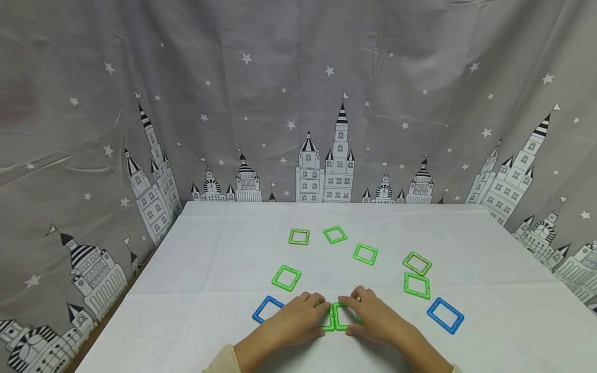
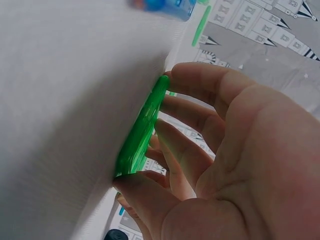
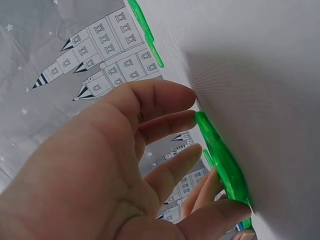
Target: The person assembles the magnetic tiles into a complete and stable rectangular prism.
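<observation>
Though hollow — glossy green frames (image 1: 334, 317)

Grey fabric curtain (image 1: 280, 41) behind a white cloth-covered table (image 1: 210, 248)
Small white stars (image 1: 246, 58) and black-and-white castles (image 1: 339, 171) pattern the curtain.

The head view looks forward and down; close wrist views share green frames (image 1: 334, 317).

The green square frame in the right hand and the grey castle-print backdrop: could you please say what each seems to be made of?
Green square frame: probably hard plastic, glossy and perhaps translucent, since highlights catch its smooth edge in the right wrist view.
Grey castle-print backdrop: most likely fabric with a matte finish, as it hangs in soft folds and creases; fibre unclear.
</observation>
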Action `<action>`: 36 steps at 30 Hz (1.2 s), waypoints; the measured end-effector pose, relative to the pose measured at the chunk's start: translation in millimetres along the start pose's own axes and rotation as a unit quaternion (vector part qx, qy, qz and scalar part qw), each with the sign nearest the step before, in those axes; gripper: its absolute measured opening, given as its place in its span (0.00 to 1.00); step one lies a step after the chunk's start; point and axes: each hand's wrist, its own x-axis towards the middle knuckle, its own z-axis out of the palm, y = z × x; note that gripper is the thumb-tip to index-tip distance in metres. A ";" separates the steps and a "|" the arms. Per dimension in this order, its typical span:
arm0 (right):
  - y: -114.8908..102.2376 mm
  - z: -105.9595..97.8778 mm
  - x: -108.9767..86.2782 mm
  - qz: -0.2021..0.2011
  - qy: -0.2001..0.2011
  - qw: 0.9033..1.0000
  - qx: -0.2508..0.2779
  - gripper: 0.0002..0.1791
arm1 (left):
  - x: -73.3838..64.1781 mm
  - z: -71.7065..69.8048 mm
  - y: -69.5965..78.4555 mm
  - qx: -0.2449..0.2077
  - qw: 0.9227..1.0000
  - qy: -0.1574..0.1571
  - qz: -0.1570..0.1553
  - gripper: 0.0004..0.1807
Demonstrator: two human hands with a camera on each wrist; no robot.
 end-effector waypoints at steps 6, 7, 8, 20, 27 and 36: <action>2.9 0.3 0.9 0.003 -0.003 1.000 0.004 0.33 | -0.1 -0.9 -0.2 -0.008 1.000 -0.008 -0.006 0.27; 3.0 0.1 0.8 0.003 -0.003 1.000 0.004 0.33 | -0.1 -1.2 -0.1 -0.008 1.000 -0.008 -0.006 0.27; 2.9 -0.1 0.6 0.003 -0.003 1.000 0.006 0.33 | -0.2 -1.6 0.0 -0.008 1.000 -0.008 -0.006 0.27; 2.9 -1.1 -0.2 0.007 -0.012 1.000 0.011 0.33 | -0.4 -3.2 -3.3 -0.010 1.000 -0.009 -0.006 0.26; 1.5 -1.0 0.5 0.006 -0.017 1.000 0.013 0.32 | -3.5 -10.6 -17.3 -0.052 0.998 -0.032 -0.014 0.25; 1.4 -0.6 -0.3 0.013 -0.020 1.000 0.001 0.32 | -17.6 -39.0 -42.8 -0.195 0.973 -0.099 -0.076 0.30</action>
